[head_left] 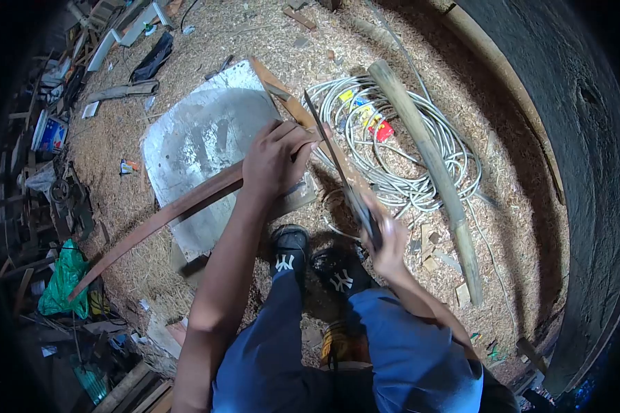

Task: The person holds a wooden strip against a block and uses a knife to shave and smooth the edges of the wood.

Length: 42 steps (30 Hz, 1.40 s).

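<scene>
My left hand (275,158) is closed around a long, thin wooden strip (179,204), near the strip's right end. The strip runs down to the lower left. My right hand (389,241) grips the dark handle of a handsaw (342,168), its narrow blade pointing up and away; its teeth cannot be made out. The blade crosses right by the strip's end, close to my left fingers. Beneath them a brown board (293,104) slants from the pale, worn panel (213,113) toward my right hand, which partly hides it.
A coil of grey cable (420,196) lies to the right, with a peeled wooden pole (420,141) across it. Shavings (234,31) cover the ground. A green plastic bag (65,282) and scrap are at left; a large dark timber (575,165) stands at right. My shoes (289,251) are below the hands.
</scene>
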Each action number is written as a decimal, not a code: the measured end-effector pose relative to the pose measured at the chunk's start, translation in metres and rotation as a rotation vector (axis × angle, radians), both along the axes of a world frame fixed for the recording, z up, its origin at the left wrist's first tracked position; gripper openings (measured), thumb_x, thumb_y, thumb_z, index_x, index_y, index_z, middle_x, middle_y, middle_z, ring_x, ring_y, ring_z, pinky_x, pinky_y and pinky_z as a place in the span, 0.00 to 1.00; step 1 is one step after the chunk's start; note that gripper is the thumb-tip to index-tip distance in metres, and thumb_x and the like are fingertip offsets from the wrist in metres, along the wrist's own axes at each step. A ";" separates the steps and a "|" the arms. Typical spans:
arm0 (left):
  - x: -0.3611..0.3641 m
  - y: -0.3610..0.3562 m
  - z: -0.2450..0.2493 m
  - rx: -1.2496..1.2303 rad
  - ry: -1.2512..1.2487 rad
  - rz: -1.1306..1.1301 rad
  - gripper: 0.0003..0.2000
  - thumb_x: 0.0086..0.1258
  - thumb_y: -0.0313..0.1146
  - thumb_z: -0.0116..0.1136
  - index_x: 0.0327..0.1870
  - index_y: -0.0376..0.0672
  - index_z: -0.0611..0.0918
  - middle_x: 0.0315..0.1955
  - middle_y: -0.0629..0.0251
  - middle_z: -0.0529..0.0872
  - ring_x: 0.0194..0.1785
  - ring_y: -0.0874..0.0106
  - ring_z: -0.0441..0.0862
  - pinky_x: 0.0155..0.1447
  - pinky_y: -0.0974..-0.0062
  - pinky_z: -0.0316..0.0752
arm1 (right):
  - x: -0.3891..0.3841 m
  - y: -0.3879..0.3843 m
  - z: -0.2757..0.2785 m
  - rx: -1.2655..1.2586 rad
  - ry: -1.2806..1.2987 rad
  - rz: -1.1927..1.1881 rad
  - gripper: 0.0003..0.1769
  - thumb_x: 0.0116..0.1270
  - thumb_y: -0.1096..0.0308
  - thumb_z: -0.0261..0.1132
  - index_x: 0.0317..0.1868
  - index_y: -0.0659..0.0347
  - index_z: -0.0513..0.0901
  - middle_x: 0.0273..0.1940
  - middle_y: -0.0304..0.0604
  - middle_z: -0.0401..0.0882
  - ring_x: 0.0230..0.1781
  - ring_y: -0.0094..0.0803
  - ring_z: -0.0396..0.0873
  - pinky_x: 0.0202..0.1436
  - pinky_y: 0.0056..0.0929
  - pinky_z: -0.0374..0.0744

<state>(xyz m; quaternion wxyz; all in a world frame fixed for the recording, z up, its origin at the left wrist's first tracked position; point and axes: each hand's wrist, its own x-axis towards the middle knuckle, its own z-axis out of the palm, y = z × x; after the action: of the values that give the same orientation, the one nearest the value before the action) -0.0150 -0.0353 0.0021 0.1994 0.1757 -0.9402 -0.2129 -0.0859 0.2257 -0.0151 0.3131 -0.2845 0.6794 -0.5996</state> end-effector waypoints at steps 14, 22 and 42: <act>-0.001 0.001 0.002 0.004 0.041 0.000 0.07 0.62 0.27 0.68 0.40 0.46 0.88 0.39 0.64 0.89 0.46 0.59 0.83 0.56 0.65 0.78 | 0.002 0.002 -0.004 -0.025 -0.117 -0.029 0.36 0.82 0.45 0.41 0.69 0.67 0.76 0.18 0.34 0.74 0.16 0.19 0.67 0.23 0.22 0.65; -0.002 -0.002 -0.001 -0.013 0.083 -0.016 0.07 0.62 0.27 0.67 0.41 0.46 0.88 0.39 0.65 0.88 0.45 0.59 0.83 0.55 0.65 0.78 | -0.012 -0.019 -0.004 -0.049 -0.103 -0.026 0.34 0.83 0.49 0.40 0.68 0.67 0.78 0.17 0.33 0.70 0.15 0.18 0.63 0.21 0.22 0.62; -0.001 0.001 0.000 -0.006 0.064 0.001 0.05 0.62 0.28 0.68 0.39 0.46 0.88 0.36 0.65 0.87 0.44 0.60 0.82 0.52 0.65 0.78 | -0.009 -0.023 0.002 -0.055 -0.111 -0.030 0.32 0.82 0.51 0.43 0.68 0.70 0.77 0.21 0.38 0.77 0.14 0.18 0.65 0.19 0.22 0.62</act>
<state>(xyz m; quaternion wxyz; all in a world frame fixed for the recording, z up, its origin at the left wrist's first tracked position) -0.0163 -0.0345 0.0020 0.2302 0.1685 -0.9339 -0.2156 -0.0946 0.2022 -0.0131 0.3333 -0.2488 0.6485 -0.6376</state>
